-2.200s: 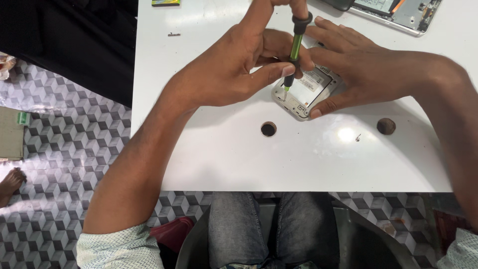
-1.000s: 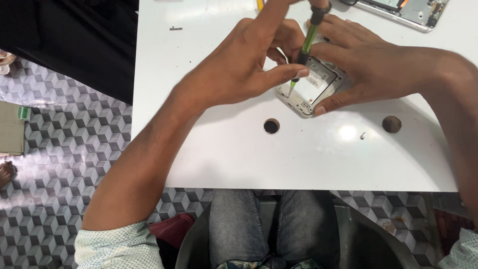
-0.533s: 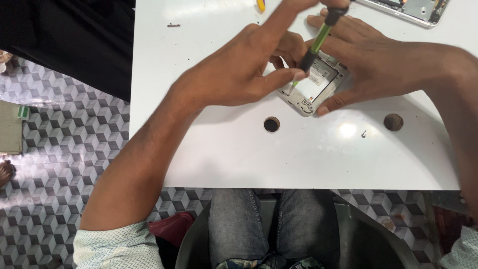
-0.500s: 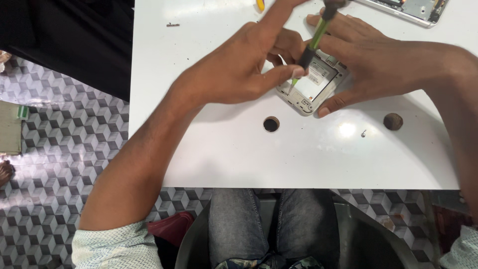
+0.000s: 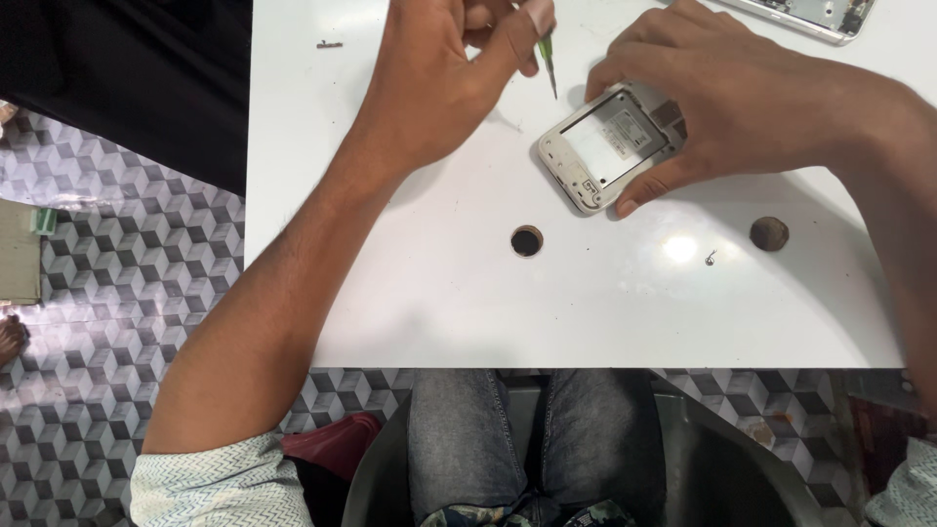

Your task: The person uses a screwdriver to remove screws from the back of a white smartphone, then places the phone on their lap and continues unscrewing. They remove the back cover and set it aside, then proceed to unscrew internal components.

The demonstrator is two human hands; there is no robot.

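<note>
A small white phone body with its back cover off lies on the white table. My right hand holds it down, thumb at its near corner and fingers over its far side. My left hand sits to the left of the phone and grips a thin green screwdriver between thumb and fingers. Its tip points down toward the table just left of the phone, apart from it.
Two round holes pierce the table near me. A tiny screw lies between them. Another opened device rests at the far right edge, a small metal part at far left. My knees sit under the table.
My left hand has lifted the screwdriver off the phone and drawn it back to the left. The phone's open back is now uncovered. My right hand stays on the phone.
</note>
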